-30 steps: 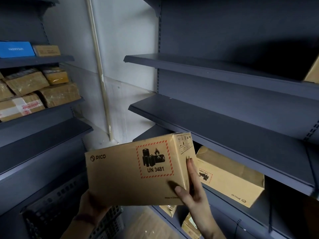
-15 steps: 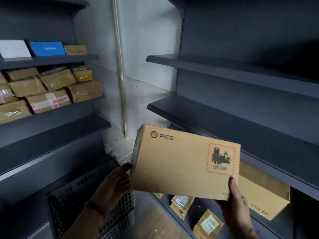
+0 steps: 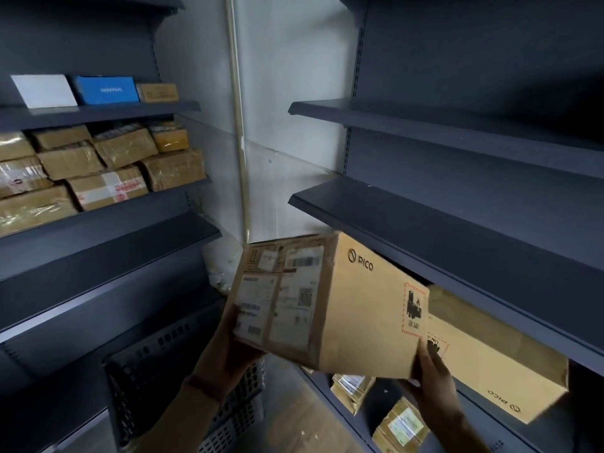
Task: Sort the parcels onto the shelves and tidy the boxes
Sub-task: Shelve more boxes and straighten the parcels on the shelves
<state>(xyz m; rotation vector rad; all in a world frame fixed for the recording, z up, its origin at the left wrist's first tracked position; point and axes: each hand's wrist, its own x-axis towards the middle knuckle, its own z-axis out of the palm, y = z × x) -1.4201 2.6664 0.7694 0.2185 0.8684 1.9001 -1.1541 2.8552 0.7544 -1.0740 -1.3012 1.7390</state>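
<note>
- The cardboard box (image 3: pixel 343 305) is held in the air between both hands. It is tilted, in front of the right-hand rack, just below the edge of its middle shelf (image 3: pixel 457 230).
- Its end with the shipping labels faces the camera. Its long side shows a PICO logo and a red-bordered battery warning mark.
- The left hand (image 3: pixel 228 348) cups the lower corner of the labelled end. The palm lies against the box, and the fingers pass underneath, out of sight.
- The right hand (image 3: pixel 431 380) grips the lower far corner, with the fingers curled up along the box's edge.
- Just behind it, a second PICO box (image 3: pixel 496 361) lies on the shelf below.
- Lower still on that rack lie small taped parcels (image 3: pixel 402 426).
- A dark perforated plastic crate (image 3: pixel 157 371) stands on the floor beneath the left arm.
- The left-hand rack (image 3: pixel 108 223) holds rows of brown wrapped parcels (image 3: pixel 98 165).
- Above them sit a white box (image 3: pixel 44 91) and a blue box (image 3: pixel 104 89).
- A pale pipe (image 3: pixel 237 119) runs down the wall between the two racks.
</note>
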